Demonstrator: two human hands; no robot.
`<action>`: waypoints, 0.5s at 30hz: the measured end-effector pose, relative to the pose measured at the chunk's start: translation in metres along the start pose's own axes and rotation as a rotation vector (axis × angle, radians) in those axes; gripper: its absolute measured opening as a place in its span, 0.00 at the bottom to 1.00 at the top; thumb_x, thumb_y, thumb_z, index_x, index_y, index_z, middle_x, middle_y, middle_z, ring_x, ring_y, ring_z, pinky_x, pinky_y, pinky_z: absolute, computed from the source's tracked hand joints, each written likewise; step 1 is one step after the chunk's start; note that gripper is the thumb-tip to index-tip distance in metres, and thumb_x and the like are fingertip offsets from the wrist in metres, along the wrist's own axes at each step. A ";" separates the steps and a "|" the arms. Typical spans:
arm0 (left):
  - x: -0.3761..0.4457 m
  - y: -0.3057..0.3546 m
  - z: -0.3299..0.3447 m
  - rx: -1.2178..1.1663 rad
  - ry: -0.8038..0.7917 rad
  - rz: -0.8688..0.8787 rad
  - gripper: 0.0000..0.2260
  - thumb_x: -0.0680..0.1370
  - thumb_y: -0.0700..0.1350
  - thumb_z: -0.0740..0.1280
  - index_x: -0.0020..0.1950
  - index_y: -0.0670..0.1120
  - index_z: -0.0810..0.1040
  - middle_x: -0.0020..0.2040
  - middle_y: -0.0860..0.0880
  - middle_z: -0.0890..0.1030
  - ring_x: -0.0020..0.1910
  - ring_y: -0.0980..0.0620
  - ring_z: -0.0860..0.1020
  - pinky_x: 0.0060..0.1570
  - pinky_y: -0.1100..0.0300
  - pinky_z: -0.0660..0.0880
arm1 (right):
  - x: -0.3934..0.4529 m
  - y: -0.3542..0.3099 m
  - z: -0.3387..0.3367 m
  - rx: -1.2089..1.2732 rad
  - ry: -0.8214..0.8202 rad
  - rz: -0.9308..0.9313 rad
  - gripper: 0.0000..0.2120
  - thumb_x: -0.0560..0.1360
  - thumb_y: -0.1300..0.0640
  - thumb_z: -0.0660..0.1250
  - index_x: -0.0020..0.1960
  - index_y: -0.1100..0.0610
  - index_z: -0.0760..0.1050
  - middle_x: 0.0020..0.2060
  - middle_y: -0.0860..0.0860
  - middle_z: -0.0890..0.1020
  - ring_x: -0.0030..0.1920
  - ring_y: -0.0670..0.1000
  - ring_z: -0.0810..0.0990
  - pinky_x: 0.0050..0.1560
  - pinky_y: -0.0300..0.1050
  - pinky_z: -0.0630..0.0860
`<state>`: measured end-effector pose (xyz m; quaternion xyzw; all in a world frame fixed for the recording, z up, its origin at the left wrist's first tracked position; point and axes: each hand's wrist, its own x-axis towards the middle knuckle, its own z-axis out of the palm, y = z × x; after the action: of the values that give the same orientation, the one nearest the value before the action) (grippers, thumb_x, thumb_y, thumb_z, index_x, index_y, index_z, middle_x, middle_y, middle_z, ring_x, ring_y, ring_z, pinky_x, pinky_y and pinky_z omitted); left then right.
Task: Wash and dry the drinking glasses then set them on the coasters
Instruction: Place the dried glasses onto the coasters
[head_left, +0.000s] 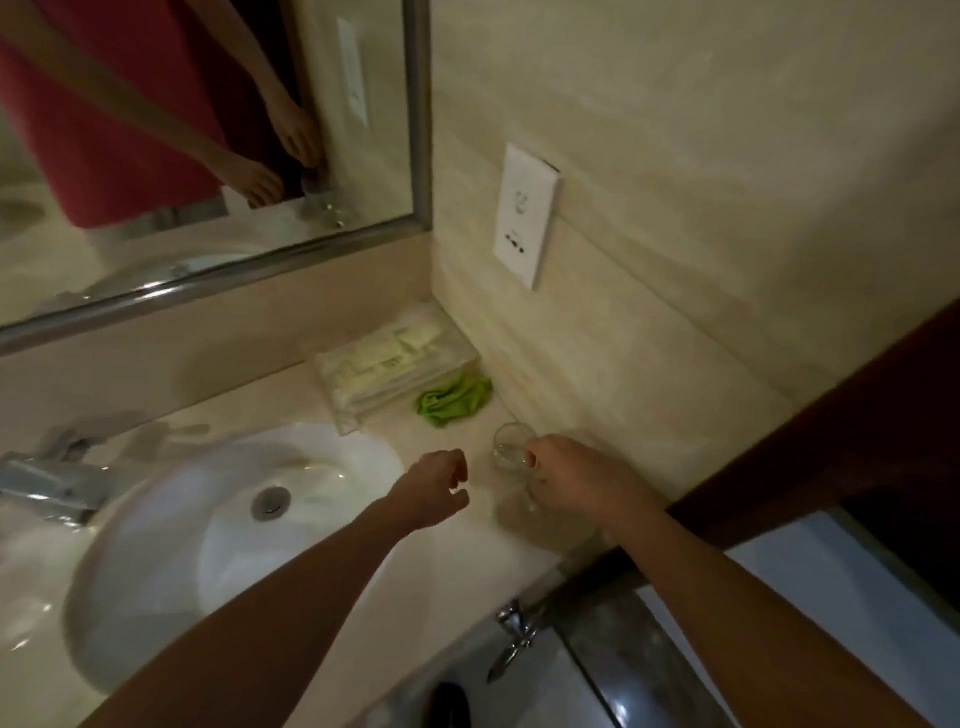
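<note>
A clear drinking glass (508, 446) stands upright on the beige counter (467, 525), right of the sink. My right hand (569, 473) is against its right side, with a fingertip at the rim; a second glassy shape (530, 493) shows under that hand, too blurred to tell apart. My left hand (436, 480) hovers over the counter just left of the glass, fingers loosely curled and holding nothing. A crumpled green cloth (454, 400) lies behind the glass by the wall. No coaster shows clearly.
A white round sink (171, 551) with a drain fills the left, a chrome faucet (47, 478) at its far left. A clear tray of wrapped toiletries (384, 364) sits in the corner. A mirror (208, 130), a wall socket (527, 215) and a dark door frame (831, 447) surround the counter.
</note>
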<state>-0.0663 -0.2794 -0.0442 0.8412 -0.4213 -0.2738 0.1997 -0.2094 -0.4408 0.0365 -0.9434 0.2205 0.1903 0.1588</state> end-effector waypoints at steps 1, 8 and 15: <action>0.006 0.008 0.006 0.023 -0.020 0.020 0.11 0.74 0.44 0.69 0.55 0.44 0.75 0.49 0.50 0.75 0.46 0.49 0.73 0.49 0.53 0.75 | -0.006 0.008 0.002 0.008 0.011 -0.003 0.17 0.76 0.52 0.71 0.63 0.53 0.73 0.59 0.53 0.76 0.56 0.56 0.78 0.49 0.47 0.74; 0.051 0.058 0.025 0.535 -0.017 0.140 0.44 0.70 0.45 0.76 0.78 0.52 0.54 0.75 0.44 0.56 0.67 0.40 0.66 0.56 0.47 0.73 | -0.002 0.031 0.045 0.057 -0.043 0.096 0.50 0.72 0.39 0.73 0.82 0.53 0.48 0.78 0.56 0.57 0.77 0.62 0.58 0.73 0.58 0.63; 0.090 0.064 0.041 0.743 -0.064 0.197 0.38 0.76 0.42 0.71 0.80 0.52 0.52 0.78 0.42 0.55 0.73 0.39 0.60 0.63 0.46 0.70 | 0.015 0.028 0.065 -0.022 -0.058 0.123 0.48 0.74 0.43 0.73 0.81 0.56 0.47 0.79 0.56 0.55 0.76 0.60 0.62 0.70 0.53 0.67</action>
<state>-0.0858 -0.3933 -0.0656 0.8028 -0.5767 -0.1080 -0.1063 -0.2289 -0.4451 -0.0329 -0.9238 0.2713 0.2294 0.1429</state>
